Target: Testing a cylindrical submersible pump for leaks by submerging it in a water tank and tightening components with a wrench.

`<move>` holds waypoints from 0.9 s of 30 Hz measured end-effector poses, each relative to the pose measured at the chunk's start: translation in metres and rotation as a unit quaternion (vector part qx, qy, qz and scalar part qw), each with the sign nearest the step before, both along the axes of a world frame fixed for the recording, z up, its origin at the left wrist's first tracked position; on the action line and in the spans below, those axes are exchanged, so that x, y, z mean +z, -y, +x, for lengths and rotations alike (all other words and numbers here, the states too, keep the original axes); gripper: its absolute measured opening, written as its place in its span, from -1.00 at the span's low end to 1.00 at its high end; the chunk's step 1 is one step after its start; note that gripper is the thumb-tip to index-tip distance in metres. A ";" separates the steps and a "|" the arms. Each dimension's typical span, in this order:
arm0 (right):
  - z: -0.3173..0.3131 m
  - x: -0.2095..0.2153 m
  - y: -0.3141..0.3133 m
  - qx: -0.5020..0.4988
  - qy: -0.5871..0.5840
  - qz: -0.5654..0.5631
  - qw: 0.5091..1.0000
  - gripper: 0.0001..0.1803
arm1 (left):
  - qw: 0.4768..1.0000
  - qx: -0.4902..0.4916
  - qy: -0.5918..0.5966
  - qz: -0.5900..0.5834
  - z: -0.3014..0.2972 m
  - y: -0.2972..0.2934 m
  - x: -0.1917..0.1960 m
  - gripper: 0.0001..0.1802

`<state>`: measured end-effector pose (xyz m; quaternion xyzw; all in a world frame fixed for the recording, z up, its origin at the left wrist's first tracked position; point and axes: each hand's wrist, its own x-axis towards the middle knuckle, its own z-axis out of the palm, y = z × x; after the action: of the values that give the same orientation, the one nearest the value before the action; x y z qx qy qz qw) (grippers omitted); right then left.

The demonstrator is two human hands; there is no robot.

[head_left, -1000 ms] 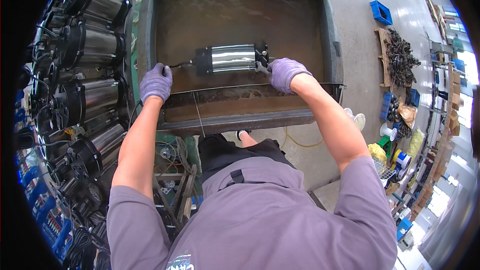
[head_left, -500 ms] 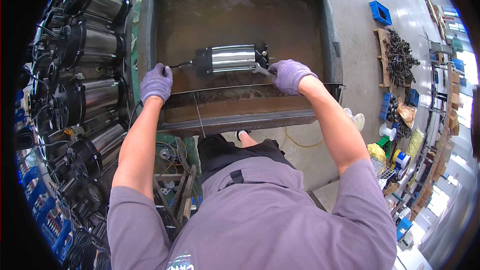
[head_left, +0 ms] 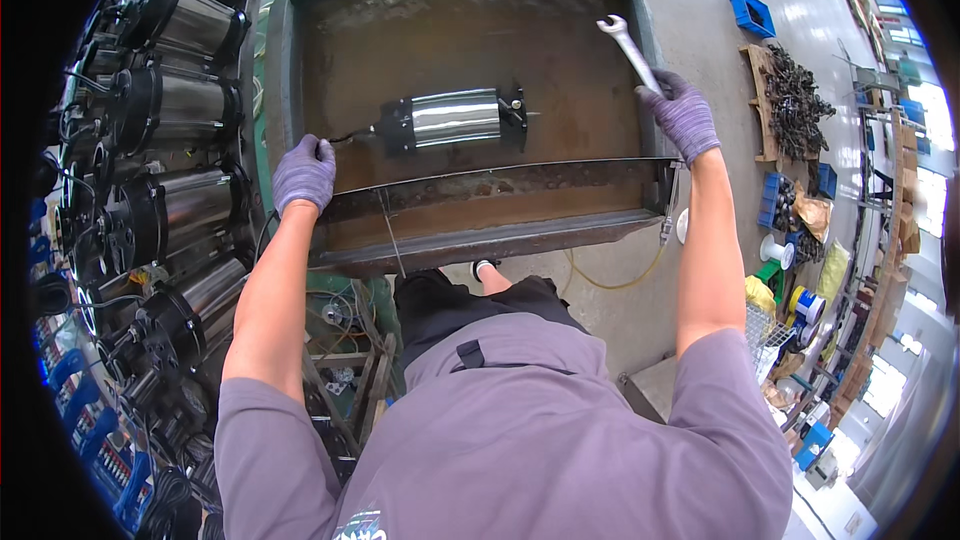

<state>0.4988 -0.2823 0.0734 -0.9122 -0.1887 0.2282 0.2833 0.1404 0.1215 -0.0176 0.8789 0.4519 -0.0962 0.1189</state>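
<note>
R hand [head_left: 684, 118] fwd w/ wrench [head_left: 631, 53]

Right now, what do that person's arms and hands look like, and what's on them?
The left hand and right hand wear matching purple fabric gloves that end around the wrists. The forearms are bare. Higher up come short, loose, greyish-purple cloth sleeves. No cables run along the arms.

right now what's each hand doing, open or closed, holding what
Left hand: closed, holding the cable.
Right hand: closed, holding the wrench, its open end pointing away from the hand.
</note>
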 end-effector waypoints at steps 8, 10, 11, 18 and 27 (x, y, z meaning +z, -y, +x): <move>0.069 -0.111 0.090 -0.206 0.066 -0.048 0.975 -0.42 | 1.000 -0.011 0.024 0.000 -0.006 -0.001 -0.005 -0.61; 0.067 -0.122 0.096 -0.200 0.087 -0.075 0.973 -0.41 | 1.000 -0.008 0.022 0.001 -0.006 -0.003 -0.003 -0.62; 0.067 -0.127 0.100 -0.192 0.106 -0.100 0.971 -0.40 | 1.000 -0.009 0.018 0.001 -0.004 -0.002 -0.003 -0.62; 0.063 -0.117 0.101 -0.135 0.093 -0.166 0.972 -0.34 | 1.000 -0.003 0.002 0.005 -0.001 0.001 -0.001 -0.62; 0.054 -0.127 0.118 -0.093 0.101 -0.169 0.976 -0.40 | 1.000 -0.013 0.002 0.011 -0.001 0.000 -0.005 -0.61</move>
<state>0.5533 -0.3999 -0.0537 -0.9787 -0.0899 0.1358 0.1246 0.1397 0.1220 -0.0222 0.8863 0.4409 -0.0911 0.1089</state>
